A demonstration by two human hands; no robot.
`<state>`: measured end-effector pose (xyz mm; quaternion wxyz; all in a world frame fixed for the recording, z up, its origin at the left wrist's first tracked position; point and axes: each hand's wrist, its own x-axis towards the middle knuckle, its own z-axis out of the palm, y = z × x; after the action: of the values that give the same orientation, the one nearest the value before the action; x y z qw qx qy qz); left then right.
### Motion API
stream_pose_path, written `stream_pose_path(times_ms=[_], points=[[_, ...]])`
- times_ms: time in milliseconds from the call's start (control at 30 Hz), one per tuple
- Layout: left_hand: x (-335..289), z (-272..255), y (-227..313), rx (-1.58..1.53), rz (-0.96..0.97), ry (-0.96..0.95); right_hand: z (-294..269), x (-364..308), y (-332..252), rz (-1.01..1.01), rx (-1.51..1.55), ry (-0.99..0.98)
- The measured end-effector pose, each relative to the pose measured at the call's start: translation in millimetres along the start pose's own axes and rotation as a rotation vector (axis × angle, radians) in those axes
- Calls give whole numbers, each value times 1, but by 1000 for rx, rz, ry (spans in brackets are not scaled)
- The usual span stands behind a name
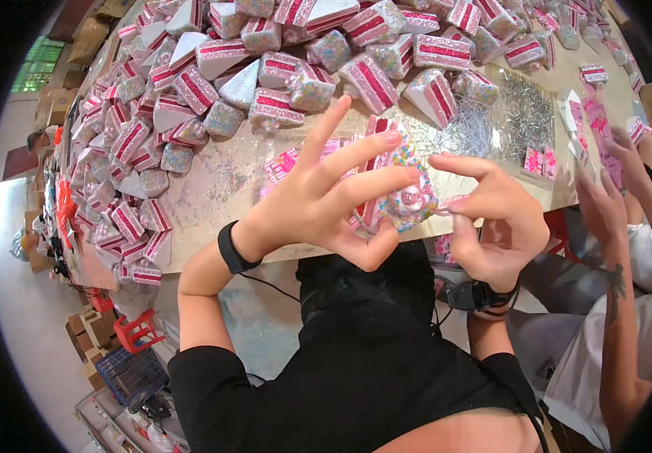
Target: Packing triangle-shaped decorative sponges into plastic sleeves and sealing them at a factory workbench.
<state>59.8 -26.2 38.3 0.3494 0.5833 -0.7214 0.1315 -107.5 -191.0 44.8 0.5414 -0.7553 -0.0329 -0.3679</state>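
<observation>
Near the table's front edge, my left hand (326, 185) steadies a toy cake slice (403, 198). Its thumb presses the lower side and two fingers reach over the top, while the index finger points away. Pink and red layers show on the slice, with a side of pastel sprinkles and a pale pink swirl. Just right of it, my right hand (496, 215) pinches thumb and finger together at the slice's sprinkled end. Something thin and shiny shows at those fingertips, too small to make out. Pink printed cards (284, 167) lie partly hidden behind my left hand.
A large heap of similar cake slices (213, 57) covers the table's far and left parts. Beyond my right hand are white strings (466, 128) and a clear tray of silvery strands (526, 113). A co-worker's hands (605, 200) handle pink cards at the right. A red stool (137, 330) stands lower left.
</observation>
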Motion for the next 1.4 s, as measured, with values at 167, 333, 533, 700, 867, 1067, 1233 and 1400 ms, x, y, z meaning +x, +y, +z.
stream_pose_path(times_ms=[167,333,533,700,867,1067,1233,1400], points=[[-8,0,9,-47,-62,0,8,4,-2,-45,-83,-94],[-14,-1,13,-45,-90,17,15,3,-8,-46,-150,-124],[-18,-5,16,-19,-67,13,20,3,-13,-25,-191,-132],[-21,-5,22,11,-83,22,23,3,-15,-186,-359,-226],[-23,-12,24,211,82,-112,12,-2,-32,-158,-594,-450],[-21,-17,42,114,121,-238,-4,-6,-33,379,-204,-636],[-13,-10,52,40,29,-170,0,-13,-11,158,-241,-500],[4,1,49,33,-46,-109,-50,8,4,299,-110,-537]])
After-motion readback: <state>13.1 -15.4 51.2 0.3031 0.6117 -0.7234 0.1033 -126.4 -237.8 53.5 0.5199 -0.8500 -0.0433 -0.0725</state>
